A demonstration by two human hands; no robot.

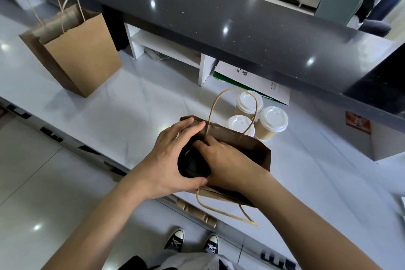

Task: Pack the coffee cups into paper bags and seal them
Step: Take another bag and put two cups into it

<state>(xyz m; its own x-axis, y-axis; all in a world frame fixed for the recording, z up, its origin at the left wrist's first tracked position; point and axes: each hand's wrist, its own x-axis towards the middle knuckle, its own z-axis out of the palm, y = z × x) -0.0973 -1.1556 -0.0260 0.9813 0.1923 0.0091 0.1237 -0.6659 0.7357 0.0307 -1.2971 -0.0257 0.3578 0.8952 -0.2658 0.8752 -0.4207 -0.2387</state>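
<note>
A brown paper bag (252,149) is standing open on the white counter (122,116), and everything else is placed around it. Both hands are working at the bag's mouth. The left hand (168,160) is curling round a black-lidded cup (192,163) at the bag's left end, thumb along the near side and fingers reaching over the far rim of the bag. The right hand (228,160) is reaching into the bag beside that cup, fingers bent and touching the lid; whether it is actually gripping anything cannot be told. One twine handle is arching up from the bag's far wall, the other is hanging over the near edge of the counter. Just behind the bag, three white-lidded cups (263,114) are standing upright in a tight cluster. Well to the left of the bag and further back, a second paper bag (81,55) is standing upright with its handles up. Beyond the cups, a white printed sheet (252,81) is lying under the dark raised ledge (219,17).
</note>
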